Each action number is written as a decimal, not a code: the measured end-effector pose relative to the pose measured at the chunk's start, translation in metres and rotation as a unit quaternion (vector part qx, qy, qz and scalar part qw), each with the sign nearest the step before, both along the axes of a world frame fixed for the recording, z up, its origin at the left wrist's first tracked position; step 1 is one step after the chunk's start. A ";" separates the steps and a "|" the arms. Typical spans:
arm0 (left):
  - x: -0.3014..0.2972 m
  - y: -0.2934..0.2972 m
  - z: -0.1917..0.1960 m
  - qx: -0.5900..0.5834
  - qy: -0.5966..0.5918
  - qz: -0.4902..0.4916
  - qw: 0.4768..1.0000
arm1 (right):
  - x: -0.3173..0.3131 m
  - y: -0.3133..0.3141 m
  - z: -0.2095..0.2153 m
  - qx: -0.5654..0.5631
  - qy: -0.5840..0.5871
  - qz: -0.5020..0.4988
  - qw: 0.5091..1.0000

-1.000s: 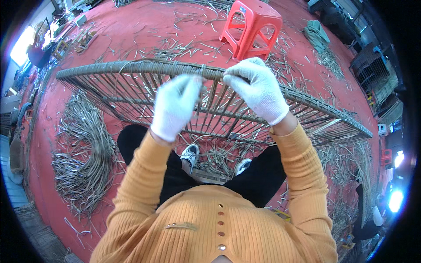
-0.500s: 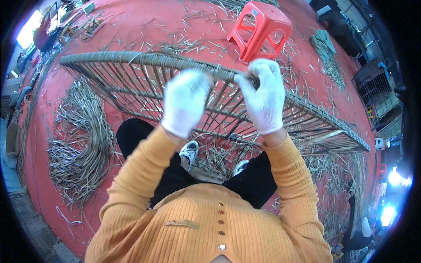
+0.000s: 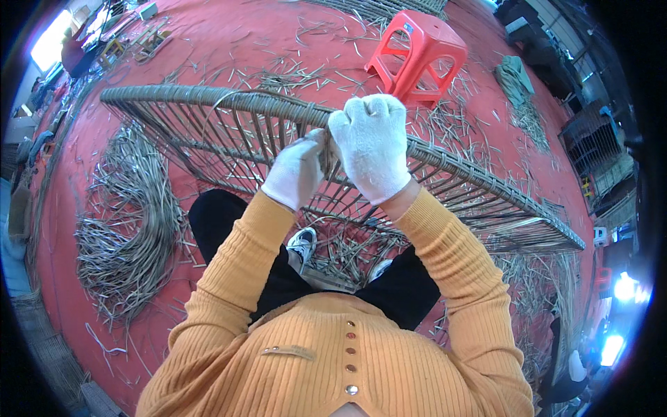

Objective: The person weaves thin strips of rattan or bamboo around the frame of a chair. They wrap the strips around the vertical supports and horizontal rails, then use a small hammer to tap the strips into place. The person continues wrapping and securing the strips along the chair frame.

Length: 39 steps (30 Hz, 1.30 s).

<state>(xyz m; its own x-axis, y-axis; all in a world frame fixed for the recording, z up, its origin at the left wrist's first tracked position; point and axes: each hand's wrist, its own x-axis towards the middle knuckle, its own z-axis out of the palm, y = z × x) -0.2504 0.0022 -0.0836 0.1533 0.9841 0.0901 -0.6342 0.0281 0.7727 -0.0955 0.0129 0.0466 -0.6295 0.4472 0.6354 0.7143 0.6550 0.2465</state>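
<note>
A long woven wicker panel (image 3: 479, 182) stands across in front of my knees, its ribs running down from a rim wound with plant fibre. My left hand (image 3: 295, 174), in a white knit glove, is closed at the near side of the rim. A short brownish fibre strip (image 3: 327, 154) shows between the two hands, by the left fingers. Right beside it, my right hand (image 3: 372, 149), also gloved, is curled into a fist over the rim. Its fingertips are turned away, so what they grip is hidden.
A big bundle of dried fibre strands (image 3: 128, 229) lies on the red floor at left. Beyond the panel stands a red plastic stool (image 3: 424, 55). Loose strand scraps (image 3: 285, 78) litter the floor. A green cloth (image 3: 514, 76) lies at far right.
My right hand has moved left along the rim, from apart to right beside the left hand, and has curled into a fist. The left hand has dropped slightly and turned inward.
</note>
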 end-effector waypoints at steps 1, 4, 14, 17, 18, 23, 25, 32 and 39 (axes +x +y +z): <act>-0.001 0.000 0.014 -0.060 -0.117 -0.038 0.991 | 0.004 0.003 -0.001 -0.037 0.025 0.031 0.999; -0.012 -0.031 0.073 -0.074 0.354 0.115 0.925 | 0.013 0.006 -0.004 -0.150 0.159 0.089 0.972; -0.360 0.031 0.131 0.103 0.510 0.200 0.830 | 0.081 -0.006 0.011 -0.185 0.184 0.002 0.965; -0.618 -0.080 0.189 -0.082 0.501 0.487 0.710 | 0.139 -0.020 0.002 -0.092 0.189 0.016 0.978; -0.681 -0.113 0.210 -0.153 0.563 0.531 0.615 | 0.151 -0.023 -0.002 -0.092 0.195 0.015 0.976; -0.607 -0.141 0.264 -0.159 0.746 0.639 0.100 | 0.142 -0.014 -0.015 -0.113 0.185 0.011 0.976; -0.432 -0.077 0.240 0.057 0.750 0.578 0.316 | 0.122 -0.007 -0.011 -0.093 0.179 0.034 0.979; -0.020 0.016 0.137 0.501 0.694 0.118 0.503 | 0.105 0.001 -0.004 -0.098 0.156 0.078 0.980; -0.012 0.026 0.135 0.473 0.741 0.161 0.448 | 0.095 0.009 -0.005 -0.111 0.133 0.002 0.985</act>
